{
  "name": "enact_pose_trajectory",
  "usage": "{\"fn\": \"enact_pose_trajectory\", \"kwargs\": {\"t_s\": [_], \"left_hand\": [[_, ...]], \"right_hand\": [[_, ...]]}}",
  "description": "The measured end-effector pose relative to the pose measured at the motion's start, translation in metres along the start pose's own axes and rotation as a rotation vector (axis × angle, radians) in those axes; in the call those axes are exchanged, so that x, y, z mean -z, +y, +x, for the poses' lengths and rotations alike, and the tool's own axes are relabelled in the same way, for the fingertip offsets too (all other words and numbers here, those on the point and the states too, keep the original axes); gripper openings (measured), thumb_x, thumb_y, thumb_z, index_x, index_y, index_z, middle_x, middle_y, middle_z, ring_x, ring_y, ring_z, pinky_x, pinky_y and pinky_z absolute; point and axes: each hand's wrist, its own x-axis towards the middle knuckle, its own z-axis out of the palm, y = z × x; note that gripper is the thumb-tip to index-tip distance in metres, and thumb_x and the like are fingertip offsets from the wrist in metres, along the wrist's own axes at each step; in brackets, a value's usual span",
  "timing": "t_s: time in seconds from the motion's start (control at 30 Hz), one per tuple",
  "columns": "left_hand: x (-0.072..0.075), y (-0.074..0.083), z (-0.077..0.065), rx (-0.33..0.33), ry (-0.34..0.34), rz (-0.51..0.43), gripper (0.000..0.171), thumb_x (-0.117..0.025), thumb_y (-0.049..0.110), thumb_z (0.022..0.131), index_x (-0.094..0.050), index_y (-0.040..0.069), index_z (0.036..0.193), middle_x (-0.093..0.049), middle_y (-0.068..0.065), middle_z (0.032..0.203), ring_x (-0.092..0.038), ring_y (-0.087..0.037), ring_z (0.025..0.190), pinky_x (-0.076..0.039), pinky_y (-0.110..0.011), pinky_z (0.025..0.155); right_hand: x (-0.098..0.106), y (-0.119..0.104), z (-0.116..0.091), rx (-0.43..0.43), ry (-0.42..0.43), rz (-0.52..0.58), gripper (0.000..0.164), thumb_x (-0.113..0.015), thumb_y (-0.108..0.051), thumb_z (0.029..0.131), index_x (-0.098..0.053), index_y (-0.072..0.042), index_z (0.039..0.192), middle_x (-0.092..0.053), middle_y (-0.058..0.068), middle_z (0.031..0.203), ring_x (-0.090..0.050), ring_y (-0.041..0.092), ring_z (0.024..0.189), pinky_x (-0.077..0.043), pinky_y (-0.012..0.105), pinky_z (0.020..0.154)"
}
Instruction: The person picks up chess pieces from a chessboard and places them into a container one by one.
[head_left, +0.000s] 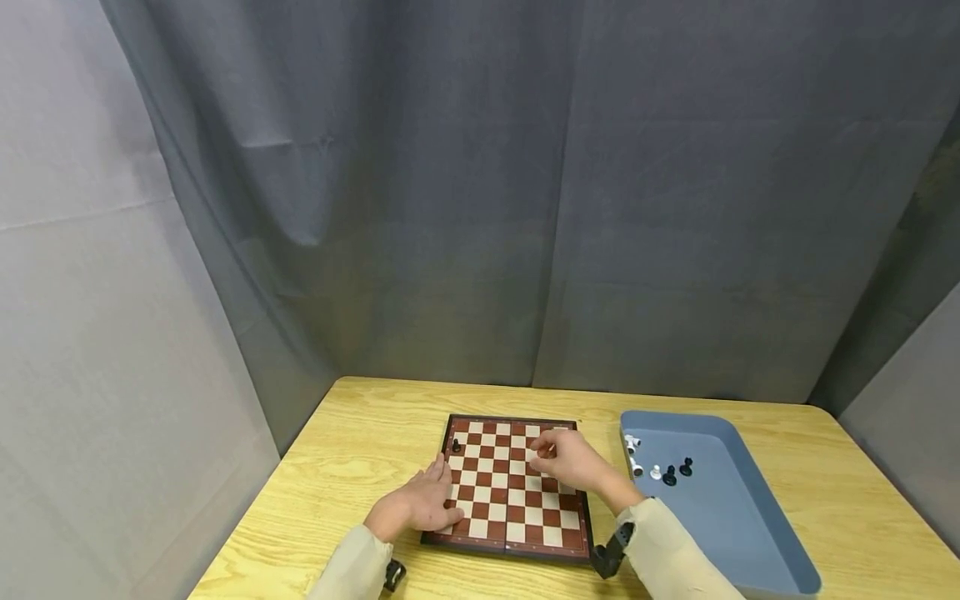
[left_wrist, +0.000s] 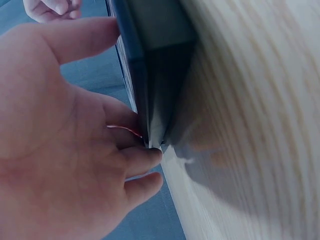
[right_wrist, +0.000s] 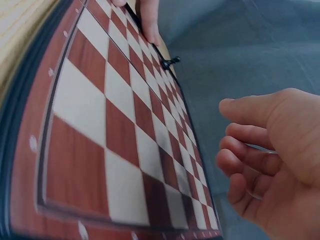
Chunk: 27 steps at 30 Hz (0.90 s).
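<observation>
A brown-and-cream chessboard (head_left: 517, 492) lies flat on the table. One small black chess piece (head_left: 457, 446), also seen as a dark piece (right_wrist: 170, 62) in the right wrist view, stands near the board's far left corner. My left hand (head_left: 426, 498) rests on the board's left side with fingers extended; in the left wrist view the fingertips (left_wrist: 150, 159) touch its dark edge. Above the right half hovers my right hand (head_left: 572, 461). Its fingers curl loosely, with a gap to the thumb, and nothing shows between them.
A blue-grey tray (head_left: 735, 533) stands on the table right of the board. Inside are black pieces (head_left: 670, 476) and several white ones (head_left: 636, 467) near its left wall. Grey curtains (head_left: 465, 208) hang behind the wooden table (head_left: 337, 467).
</observation>
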Motion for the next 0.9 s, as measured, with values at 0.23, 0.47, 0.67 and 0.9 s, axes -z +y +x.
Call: {"fn": "enact_pose_trajectory", "kwargs": {"t_s": [0.23,0.47,0.67,0.9], "left_hand": [[0.000,0.001,0.000,-0.007,0.004,0.007,0.082,-0.052,0.047,0.094,-0.022,-0.008,0.146,-0.008,-0.024,0.155,-0.012,-0.032,0.142,-0.017,-0.047,0.113],[-0.001,0.003,0.000,0.003,0.003,0.008,0.082,-0.052,0.047,0.094,-0.022,-0.008,0.147,-0.008,-0.023,0.155,-0.012,-0.032,0.142,-0.016,-0.046,0.113],[0.000,0.004,0.000,0.013,0.005,0.003,0.082,-0.052,0.047,0.094,-0.021,-0.008,0.147,-0.008,-0.023,0.155,-0.012,-0.032,0.142,-0.016,-0.046,0.113],[0.002,0.004,0.000,0.009,-0.004,-0.001,0.080,-0.051,0.045,0.095,-0.020,-0.008,0.147,-0.007,-0.023,0.155,-0.011,-0.032,0.142,-0.016,-0.046,0.113]], "right_hand": [[-0.014,-0.008,0.008,0.004,-0.028,0.017,0.019,-0.066,-0.016,0.090,-0.067,-0.005,0.106,-0.061,-0.001,0.091,-0.056,0.013,0.076,-0.048,0.031,0.062],[-0.030,-0.011,0.018,-0.018,-0.047,0.035,0.022,-0.066,-0.017,0.090,-0.066,-0.003,0.107,-0.060,-0.002,0.089,-0.055,0.012,0.077,-0.047,0.032,0.065],[-0.041,-0.018,0.030,-0.017,-0.041,0.046,0.023,-0.065,-0.017,0.090,-0.066,-0.003,0.108,-0.061,-0.002,0.090,-0.056,0.013,0.079,-0.048,0.033,0.067],[-0.057,-0.024,0.040,-0.012,-0.038,0.066,0.026,-0.066,-0.017,0.090,-0.066,-0.002,0.110,-0.064,0.008,0.099,-0.058,0.016,0.084,-0.050,0.035,0.070]]}}
